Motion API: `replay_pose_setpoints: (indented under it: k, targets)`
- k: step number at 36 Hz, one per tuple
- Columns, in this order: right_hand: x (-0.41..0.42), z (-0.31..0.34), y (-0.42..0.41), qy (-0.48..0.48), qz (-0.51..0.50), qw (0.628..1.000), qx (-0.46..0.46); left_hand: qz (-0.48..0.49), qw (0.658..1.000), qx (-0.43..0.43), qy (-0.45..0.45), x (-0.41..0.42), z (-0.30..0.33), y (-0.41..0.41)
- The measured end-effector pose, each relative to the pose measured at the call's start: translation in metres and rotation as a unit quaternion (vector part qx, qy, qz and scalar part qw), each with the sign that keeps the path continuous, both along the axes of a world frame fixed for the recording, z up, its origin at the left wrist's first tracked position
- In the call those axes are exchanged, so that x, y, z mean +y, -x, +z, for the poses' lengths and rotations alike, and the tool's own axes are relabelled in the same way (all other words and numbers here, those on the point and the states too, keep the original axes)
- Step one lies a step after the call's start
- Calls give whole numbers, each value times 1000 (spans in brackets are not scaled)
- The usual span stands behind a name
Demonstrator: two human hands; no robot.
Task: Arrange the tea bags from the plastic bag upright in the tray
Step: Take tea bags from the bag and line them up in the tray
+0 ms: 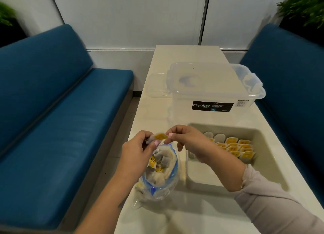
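We see both hands raised together over the table (157, 114); the left hand (140, 146) and the right hand (187, 140) pinch one tea bag (160, 136) by its opposite ends, fingers curled, its yellow label facing up; directly beneath the grip sits the open plastic bag (161, 170) of tea bags; right of the grip, the tray (263, 163) holds upright rows of tea bags (235, 147); beyond, a clear box (210, 86) reads "Megabox".
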State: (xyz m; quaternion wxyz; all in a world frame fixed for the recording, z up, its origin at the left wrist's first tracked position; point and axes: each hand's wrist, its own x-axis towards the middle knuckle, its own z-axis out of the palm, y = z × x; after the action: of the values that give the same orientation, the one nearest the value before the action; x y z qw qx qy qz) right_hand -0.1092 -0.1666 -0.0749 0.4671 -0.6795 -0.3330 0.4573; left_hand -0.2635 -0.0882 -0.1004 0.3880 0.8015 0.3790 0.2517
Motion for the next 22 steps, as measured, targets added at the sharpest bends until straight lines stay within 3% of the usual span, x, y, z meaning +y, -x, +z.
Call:
replay_pose_setpoints:
  k: [11,22]
  targets:
    - [-8,-12,-9,-51,-8,998,-46,-57,995,58,60,-1,4,-13]
    - [-32,-11,-37,-52,-69,995,-42,-59,978,-62,188,-20,1,-42]
